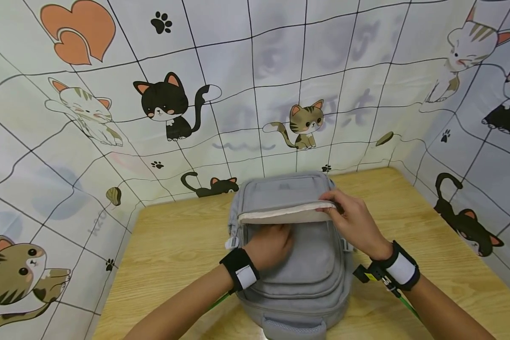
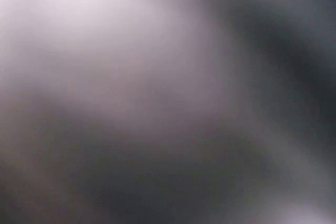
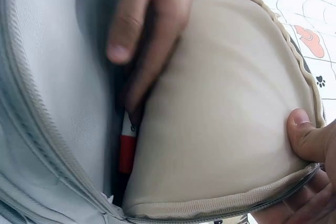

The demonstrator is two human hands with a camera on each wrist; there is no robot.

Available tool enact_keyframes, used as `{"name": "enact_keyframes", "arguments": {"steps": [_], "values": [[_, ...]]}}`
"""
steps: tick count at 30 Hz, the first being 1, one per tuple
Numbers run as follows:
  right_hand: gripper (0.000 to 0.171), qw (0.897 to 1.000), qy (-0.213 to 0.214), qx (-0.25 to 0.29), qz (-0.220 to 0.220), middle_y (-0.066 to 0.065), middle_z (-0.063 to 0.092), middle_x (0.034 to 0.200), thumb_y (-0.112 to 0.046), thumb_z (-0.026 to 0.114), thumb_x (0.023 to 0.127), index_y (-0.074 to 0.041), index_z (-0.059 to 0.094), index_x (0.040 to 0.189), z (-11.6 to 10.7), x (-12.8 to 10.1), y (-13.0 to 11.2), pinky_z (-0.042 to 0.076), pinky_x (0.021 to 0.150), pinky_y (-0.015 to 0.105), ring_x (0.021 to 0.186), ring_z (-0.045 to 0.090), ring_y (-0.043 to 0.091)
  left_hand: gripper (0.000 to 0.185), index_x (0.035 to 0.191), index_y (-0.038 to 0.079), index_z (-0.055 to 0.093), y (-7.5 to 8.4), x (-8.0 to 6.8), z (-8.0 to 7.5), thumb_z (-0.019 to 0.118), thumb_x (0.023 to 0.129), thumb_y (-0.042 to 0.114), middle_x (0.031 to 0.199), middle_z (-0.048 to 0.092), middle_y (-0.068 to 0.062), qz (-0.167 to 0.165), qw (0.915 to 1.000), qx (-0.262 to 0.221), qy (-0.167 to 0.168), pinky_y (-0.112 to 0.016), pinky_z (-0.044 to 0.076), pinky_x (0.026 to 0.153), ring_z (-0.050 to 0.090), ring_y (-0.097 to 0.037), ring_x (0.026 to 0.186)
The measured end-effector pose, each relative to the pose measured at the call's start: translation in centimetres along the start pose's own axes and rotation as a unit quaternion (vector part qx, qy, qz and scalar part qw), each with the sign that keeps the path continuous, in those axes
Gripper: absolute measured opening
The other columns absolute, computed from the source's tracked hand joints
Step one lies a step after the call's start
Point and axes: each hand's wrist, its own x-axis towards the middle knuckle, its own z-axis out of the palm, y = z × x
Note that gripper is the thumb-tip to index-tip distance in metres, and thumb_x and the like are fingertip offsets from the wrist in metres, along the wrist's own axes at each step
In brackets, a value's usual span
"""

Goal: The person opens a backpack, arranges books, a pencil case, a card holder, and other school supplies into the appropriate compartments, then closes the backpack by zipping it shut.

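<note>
A grey backpack (image 1: 293, 262) lies on the table with its front pocket unzipped. My right hand (image 1: 359, 224) pinches the edge of the pocket's flap (image 1: 280, 216) and holds it raised, thumb on the beige lining (image 3: 220, 93). Into the pocket reaches my left hand (image 1: 269, 245), its fingers hidden under the flap in the head view. The right wrist view shows that hand's thumb and a finger extended downward, thumb apart from the finger. Right at the fingertip is a red and white object (image 3: 127, 150), mostly hidden in the pocket. The left wrist view is only a blur.
The wooden table (image 1: 178, 245) extends on both sides of the backpack. Behind it and at the sides hangs a white grid-patterned cloth (image 1: 229, 61) with cartoon cats. A carry handle (image 1: 295, 328) sits at the backpack's near end, and a side buckle (image 1: 233, 242) at its left.
</note>
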Motion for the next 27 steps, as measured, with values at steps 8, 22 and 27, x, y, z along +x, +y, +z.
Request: {"name": "enact_keyframes", "arguments": {"steps": [8,22,27], "values": [[0.02,1.0,-0.012,0.006,0.01,0.009,0.078,0.098,0.009,0.073,0.095,-0.006,0.071,0.108,0.5,-0.4,0.3,0.048,0.061,0.019,0.076,0.063,0.004,0.053,0.159,0.002,0.044,-1.0,-0.4,-1.8,0.052,0.113,0.028,0.155,0.055,-0.017,-0.036,0.9873,-0.123,-0.094,-0.039,0.051,0.114,0.059,-0.028,0.14],[0.056,0.974,-0.18,0.067,-0.117,0.005,0.073,0.137,0.013,0.074,0.09,-0.016,0.071,0.137,-1.2,-2.8,0.9,0.046,0.102,0.011,0.124,0.068,0.013,0.019,0.122,0.011,0.076,-8.0,-9.4,-7.3,0.062,0.108,0.011,0.117,0.077,-0.004,-0.072,0.942,-0.32,-0.071,-0.031,0.059,0.085,0.071,-0.011,0.101],[0.06,0.949,-0.264,0.036,-0.167,0.005,0.06,0.156,-0.002,0.078,0.093,-0.021,0.064,0.148,-0.4,-4.9,0.5,0.024,0.125,0.013,0.149,0.051,0.023,0.026,0.132,0.009,0.071,-10.0,-10.3,-6.1,0.063,0.107,0.009,0.133,0.071,-0.007,-0.12,0.9437,-0.307,-0.019,-0.039,0.06,0.09,0.071,-0.021,0.112]]}}
